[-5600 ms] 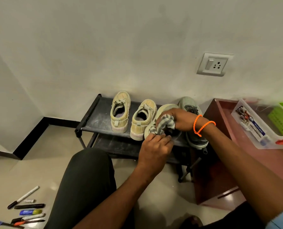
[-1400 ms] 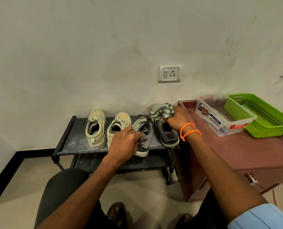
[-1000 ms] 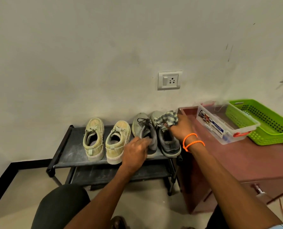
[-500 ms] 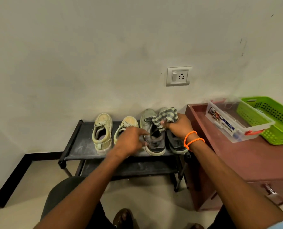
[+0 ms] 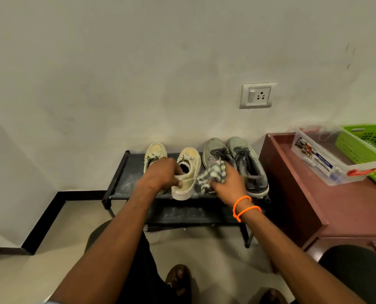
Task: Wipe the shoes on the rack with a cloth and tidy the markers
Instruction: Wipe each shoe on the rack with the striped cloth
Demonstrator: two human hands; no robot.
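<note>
A black two-tier shoe rack [image 5: 125,178] stands against the wall with two beige sneakers and two grey sneakers on its top shelf. My left hand [image 5: 162,175] grips the heel of the right beige sneaker [image 5: 188,170], which is tilted toward me. The left beige sneaker [image 5: 155,152] sits behind that hand. My right hand [image 5: 226,183] holds a striped grey-and-white cloth [image 5: 211,176], bunched in front of the left grey sneaker [image 5: 214,152]. The right grey sneaker [image 5: 247,165] stands beside it. No markers are in view.
A maroon wooden cabinet [image 5: 296,194] stands right of the rack, carrying a clear plastic box [image 5: 327,163] and a green basket [image 5: 366,148]. A wall socket [image 5: 257,95] sits above. My knees and sandalled feet are below on the tiled floor.
My left hand let go of the grey sneaker, now back on the shelf, and moved left to grip the beige sneaker's heel. My right hand brought the cloth down and left.
</note>
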